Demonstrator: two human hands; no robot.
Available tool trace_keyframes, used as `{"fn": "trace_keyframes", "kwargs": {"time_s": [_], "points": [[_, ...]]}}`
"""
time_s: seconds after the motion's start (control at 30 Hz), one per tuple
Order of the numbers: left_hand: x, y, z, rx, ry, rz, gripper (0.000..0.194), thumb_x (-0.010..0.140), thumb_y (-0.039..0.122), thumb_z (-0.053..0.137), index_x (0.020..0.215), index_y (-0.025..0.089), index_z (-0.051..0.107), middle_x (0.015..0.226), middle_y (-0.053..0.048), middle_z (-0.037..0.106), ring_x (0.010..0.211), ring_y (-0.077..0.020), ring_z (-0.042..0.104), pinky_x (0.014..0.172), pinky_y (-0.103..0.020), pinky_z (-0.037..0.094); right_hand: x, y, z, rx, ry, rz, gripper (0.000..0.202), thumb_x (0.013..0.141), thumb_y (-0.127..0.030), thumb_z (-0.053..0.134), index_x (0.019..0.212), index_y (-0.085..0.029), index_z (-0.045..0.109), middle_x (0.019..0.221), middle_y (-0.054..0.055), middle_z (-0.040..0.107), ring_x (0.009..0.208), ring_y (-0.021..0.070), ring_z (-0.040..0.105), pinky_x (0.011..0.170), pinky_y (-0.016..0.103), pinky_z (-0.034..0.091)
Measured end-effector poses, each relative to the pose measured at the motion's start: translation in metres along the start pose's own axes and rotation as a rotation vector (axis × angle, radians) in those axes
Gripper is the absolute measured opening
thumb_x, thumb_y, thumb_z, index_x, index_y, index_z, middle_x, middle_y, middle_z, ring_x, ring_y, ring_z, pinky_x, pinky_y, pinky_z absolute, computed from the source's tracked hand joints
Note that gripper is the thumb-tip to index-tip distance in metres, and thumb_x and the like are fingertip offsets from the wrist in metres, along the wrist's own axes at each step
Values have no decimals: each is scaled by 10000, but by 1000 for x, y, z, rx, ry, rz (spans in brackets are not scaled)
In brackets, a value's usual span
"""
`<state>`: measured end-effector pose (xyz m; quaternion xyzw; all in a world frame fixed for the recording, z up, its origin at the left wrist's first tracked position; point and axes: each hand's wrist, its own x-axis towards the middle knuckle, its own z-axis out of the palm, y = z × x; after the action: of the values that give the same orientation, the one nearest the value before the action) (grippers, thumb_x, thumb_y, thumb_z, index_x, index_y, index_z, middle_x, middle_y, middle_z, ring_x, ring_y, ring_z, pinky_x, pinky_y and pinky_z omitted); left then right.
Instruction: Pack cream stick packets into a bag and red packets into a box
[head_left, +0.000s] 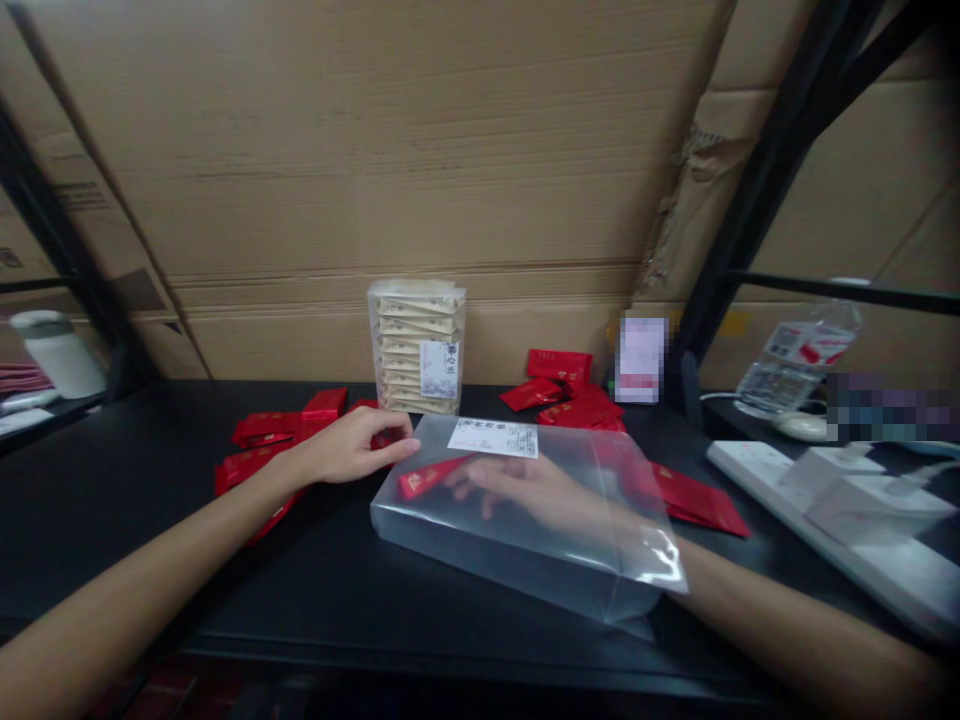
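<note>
A translucent plastic bag (517,560), box-shaped with a white printed label (493,439), lies on the black table in front of me. My right hand (517,488) is inside it, entering from the right end and blurred by the plastic. Its curled fingers meet the right end of a red packet (431,480) in the bag. My left hand (367,445) is at the bag's far left corner, thumb and fingers apart, with nothing visible in its grasp. Beside that wrist lie several red packets (262,430), partly covered by the forearm.
A filled clear bag of cream packets (417,350) stands against the cardboard wall (420,150). More red packets (574,405) lie behind and right of the bag. A power strip (840,530) with white plugs and a water bottle (802,350) are right; a white flask (64,360) is left.
</note>
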<state>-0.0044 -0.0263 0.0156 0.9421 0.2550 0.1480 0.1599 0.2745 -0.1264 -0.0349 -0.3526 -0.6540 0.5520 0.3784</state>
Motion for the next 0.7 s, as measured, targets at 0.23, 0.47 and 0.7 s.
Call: {"fn": "trace_keyframes", "kwargs": {"time_s": [0.23,0.47,0.7], "points": [[1,-1,1,5,6,13,351,1047,452,531,940,156,686,803,-39,680,709,-167,616,653,-274,428,3,8,1,259,5,-117,419,971,-363,698,1363,-227,640,1413,121,665,1245,277,669,908,415,614],[0,0,0,-10,8,26,342,1051,449,532,948,163,689,822,-35,689,723,-162,627,657,-263,425,-2,-1,0,5,-139,-63,480,1027,-388,617,1495,-305,548,1528,69,583,1175,239,701,1095,524,518],[0,0,1,-23,14,5,355,1039,464,545,917,162,688,778,-27,676,682,-158,608,639,-263,414,-6,-7,6,-353,-99,-220,484,1030,-427,600,1501,-326,547,1599,16,501,1493,270,437,1272,584,261]]}}
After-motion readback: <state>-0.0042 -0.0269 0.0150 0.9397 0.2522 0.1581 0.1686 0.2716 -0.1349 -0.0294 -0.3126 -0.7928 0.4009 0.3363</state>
